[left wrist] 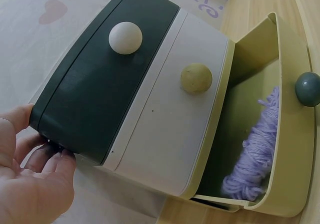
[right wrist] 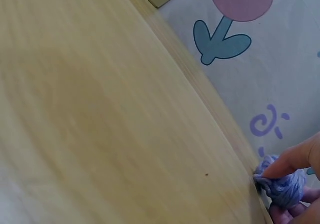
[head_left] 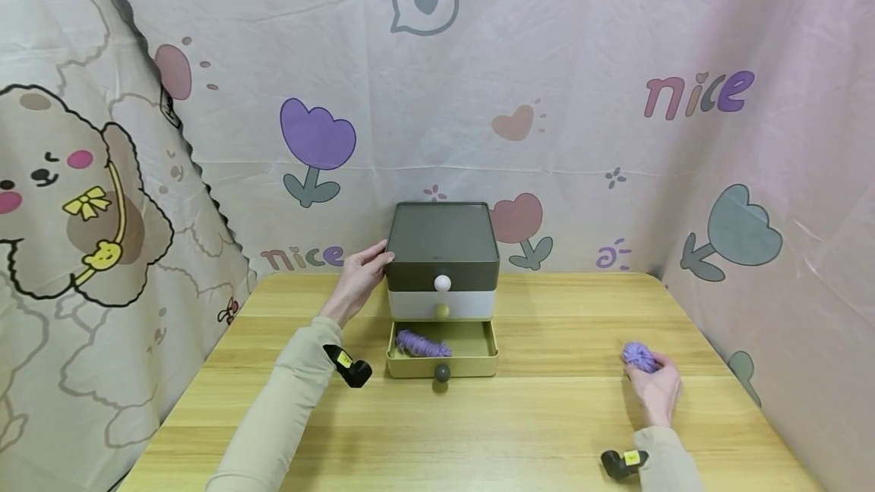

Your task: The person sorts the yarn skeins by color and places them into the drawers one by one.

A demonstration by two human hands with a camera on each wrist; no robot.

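A small drawer box [head_left: 443, 234] with a dark green top drawer, a white middle one and a pulled-out yellow-green bottom drawer [head_left: 472, 367] stands on the table. My left hand [head_left: 360, 275] rests against its upper left side, thumb by the front corner and fingertips on the side wall. Inside the bottom drawer lies a purple yarn skein [left wrist: 254, 151], along the drawer's left part. Far to the right, my right hand [head_left: 658, 389] pinches a second purple yarn bundle [head_left: 639, 356] between thumb and fingers, close over the table; part of the bundle is hidden by the fingers.
The wooden table [head_left: 547, 431] reaches back to a printed cloth [head_left: 437, 97] that hangs behind and at both sides. Round knobs stick out from the drawers: a white knob [left wrist: 125, 38], a yellow-green knob [left wrist: 196, 78] and a dark green knob [left wrist: 308, 89].
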